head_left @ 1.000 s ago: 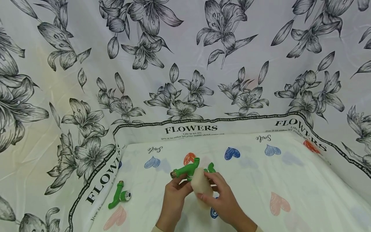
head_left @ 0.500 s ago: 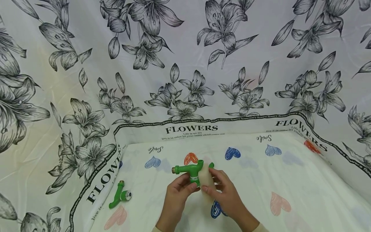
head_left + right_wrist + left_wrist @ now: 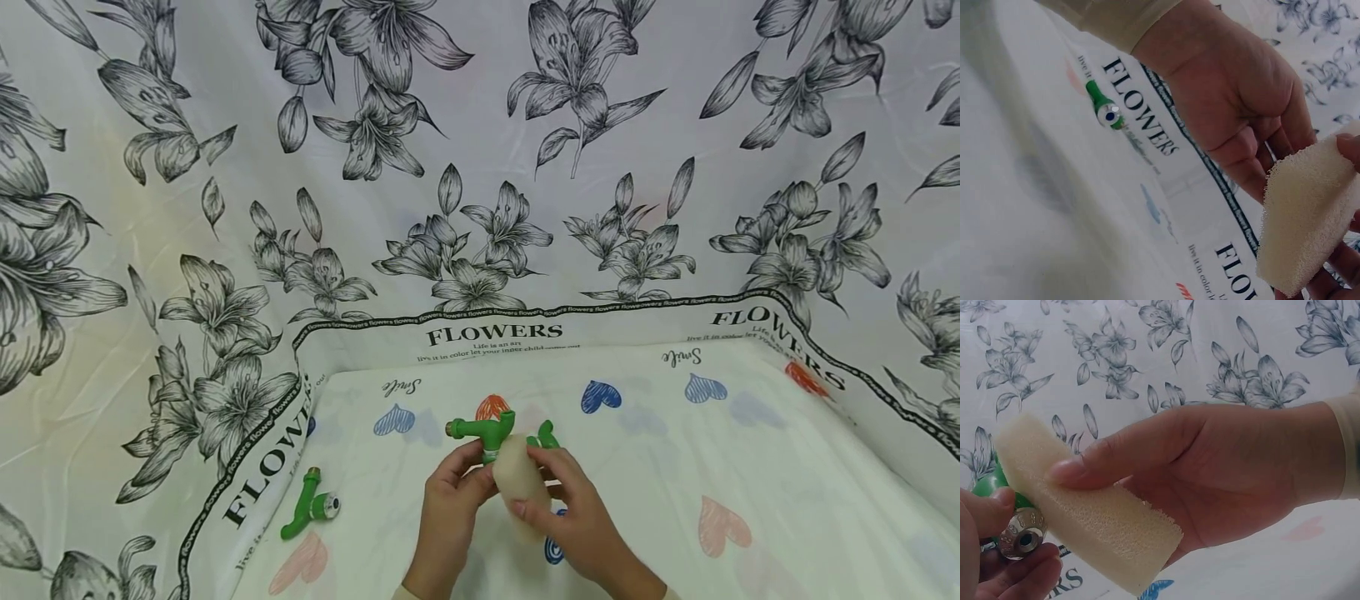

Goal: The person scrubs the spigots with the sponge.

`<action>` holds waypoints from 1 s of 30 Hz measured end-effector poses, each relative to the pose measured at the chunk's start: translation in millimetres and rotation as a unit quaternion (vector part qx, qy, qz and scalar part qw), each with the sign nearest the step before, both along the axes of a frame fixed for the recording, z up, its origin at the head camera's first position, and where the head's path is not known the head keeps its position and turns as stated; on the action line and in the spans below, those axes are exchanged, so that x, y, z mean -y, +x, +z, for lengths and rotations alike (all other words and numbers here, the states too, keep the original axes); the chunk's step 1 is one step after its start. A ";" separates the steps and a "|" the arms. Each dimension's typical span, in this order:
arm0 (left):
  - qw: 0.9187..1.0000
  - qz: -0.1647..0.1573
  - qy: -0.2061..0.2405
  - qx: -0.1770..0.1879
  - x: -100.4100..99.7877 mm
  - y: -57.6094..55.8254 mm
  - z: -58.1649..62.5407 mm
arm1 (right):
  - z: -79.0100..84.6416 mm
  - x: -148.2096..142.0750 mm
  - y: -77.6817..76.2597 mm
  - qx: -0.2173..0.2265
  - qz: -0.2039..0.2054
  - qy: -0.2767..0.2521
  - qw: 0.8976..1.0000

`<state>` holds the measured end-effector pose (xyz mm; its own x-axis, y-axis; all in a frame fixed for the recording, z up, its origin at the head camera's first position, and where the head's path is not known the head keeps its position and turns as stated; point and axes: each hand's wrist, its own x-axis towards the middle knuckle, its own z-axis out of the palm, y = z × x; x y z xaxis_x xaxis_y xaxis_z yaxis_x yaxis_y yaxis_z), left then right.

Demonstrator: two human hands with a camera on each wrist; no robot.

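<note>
In the head view my left hand (image 3: 453, 500) grips a green faucet (image 3: 483, 429) by its lower part, its brass-coloured threaded end pointing left. My right hand (image 3: 577, 508) holds a cream porous sponge (image 3: 517, 475) between thumb and fingers, with the sponge right against the faucet's side. The left wrist view shows the sponge (image 3: 1097, 500) as a long block under the right thumb, beside the faucet's silver cap (image 3: 1022, 534) pinched by left fingertips. Seen from the right wrist, the sponge (image 3: 1304, 206) covers the faucet.
A second green faucet (image 3: 307, 504) lies on the cloth at the left. Another green faucet (image 3: 545, 435) shows partly behind the right hand. White cloth (image 3: 637, 467) printed with hearts covers the table, and a flower-patterned curtain (image 3: 480, 250) rises around its back and sides.
The sponge and right hand shifted right and slightly up, the held faucet turning and showing its silver collar, then both came back left. The left hand keeps its grip on the faucet.
</note>
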<state>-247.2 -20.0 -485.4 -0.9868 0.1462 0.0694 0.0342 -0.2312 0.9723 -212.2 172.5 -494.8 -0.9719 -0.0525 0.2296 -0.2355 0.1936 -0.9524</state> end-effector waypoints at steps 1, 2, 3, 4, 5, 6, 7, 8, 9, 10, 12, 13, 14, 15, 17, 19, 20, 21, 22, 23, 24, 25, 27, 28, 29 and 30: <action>1.000 0.002 0.000 -0.001 0.4 -0.1 -0.5 | 0.1 0.1 0.5 -0.002 0.003 0.001 1.000; 1.000 0.004 0.000 -0.002 0.9 -0.3 -1.1 | 0.1 0.4 0.9 -0.006 0.005 0.001 1.000; 1.000 0.005 0.000 -0.001 1.3 -0.1 -1.4 | -0.1 0.6 1.2 -0.012 0.007 0.001 1.000; 1.000 0.005 0.001 -0.003 1.6 -0.2 -1.9 | 0.0 0.8 1.6 -0.018 0.009 0.001 1.000; 1.000 0.004 0.000 -0.003 1.7 0.0 -1.9 | -0.1 1.3 2.0 -0.025 0.011 0.004 1.000; 1.000 0.003 0.002 -0.004 1.8 0.0 -2.2 | -0.2 1.7 2.3 -0.031 0.012 0.006 0.999; 1.000 0.002 0.001 -0.005 1.9 0.0 -2.5 | -0.5 2.2 2.6 -0.039 0.014 0.007 0.999; 1.000 0.001 0.001 -0.005 2.0 -0.1 -2.8 | -0.7 2.7 2.8 -0.047 0.016 0.010 0.999; 1.000 -0.001 0.002 -0.006 2.1 0.0 -3.0 | -0.8 2.8 2.8 -0.051 0.015 0.012 0.998; 1.000 -0.004 0.000 -0.006 2.1 -0.1 -3.1 | -0.8 2.9 2.6 -0.053 0.013 0.015 0.998; 1.000 -0.012 -0.005 -0.007 1.9 0.2 -2.8 | -0.5 2.2 1.6 -0.048 0.003 0.016 0.999; 1.000 -0.017 -0.007 -0.007 1.8 0.4 -2.6 | -0.4 1.6 0.8 -0.043 -0.003 0.017 0.999; 1.000 -0.024 -0.008 -0.009 1.6 0.7 -2.1 | -0.2 0.9 -0.1 -0.038 -0.010 0.017 0.999; 0.999 -0.031 -0.009 -0.013 1.4 1.1 -1.6 | 0.0 0.1 -1.0 -0.032 -0.016 0.015 0.999; 0.999 -0.040 -0.011 -0.017 0.5 2.0 -0.4 | -0.2 -2.0 -2.7 -0.024 -0.025 0.014 0.999; 0.999 -0.047 -0.012 -0.021 -0.1 3.0 0.8 | -0.5 -3.8 -4.3 -0.019 -0.030 0.013 0.999; 0.998 -0.049 -0.013 -0.023 -0.2 3.5 1.4 | -0.7 -4.7 -4.9 -0.017 -0.032 0.013 0.999; 0.998 -0.050 -0.012 -0.023 -0.3 3.8 1.6 | -0.8 -5.5 -5.4 -0.016 -0.033 0.012 0.999; 0.998 -0.050 -0.013 -0.022 -0.3 4.0 1.8 | -0.9 -6.4 -5.9 -0.015 -0.034 0.012 0.999; 0.998 -0.051 -0.012 -0.022 -0.2 4.1 1.8 | -0.9 -7.1 -6.3 -0.014 -0.034 0.012 0.999; 0.998 -0.051 -0.014 -0.023 -0.2 4.0 2.1 | -1.0 -7.8 -6.7 -0.013 -0.034 0.012 0.999; 0.998 -0.050 -0.017 -0.023 -0.2 3.8 2.4 | -1.0 -8.6 -6.9 -0.013 -0.034 0.012 0.999; 0.998 -0.044 -0.025 -0.024 0.1 3.4 2.8 | -1.0 -9.4 -7.2 -0.010 -0.031 0.009 0.999; 0.998 -0.040 -0.032 -0.025 0.2 3.1 3.0 | -0.9 -9.6 -7.2 -0.009 -0.028 0.007 1.000; 0.998 -0.035 -0.040 -0.024 0.2 2.9 3.4 | -0.9 -9.6 -7.2 -0.007 -0.025 0.006 1.000; 0.998 -0.030 -0.048 -0.025 0.3 2.7 3.8 | -0.7 -9.6 -7.1 -0.006 -0.023 0.005 1.000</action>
<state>-244.5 -20.3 -481.6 -0.9718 0.2132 0.1005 0.0715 -0.1398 0.9876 -219.3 182.1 -495.5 -0.9707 -0.0094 0.2401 -0.2366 0.2136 -0.9478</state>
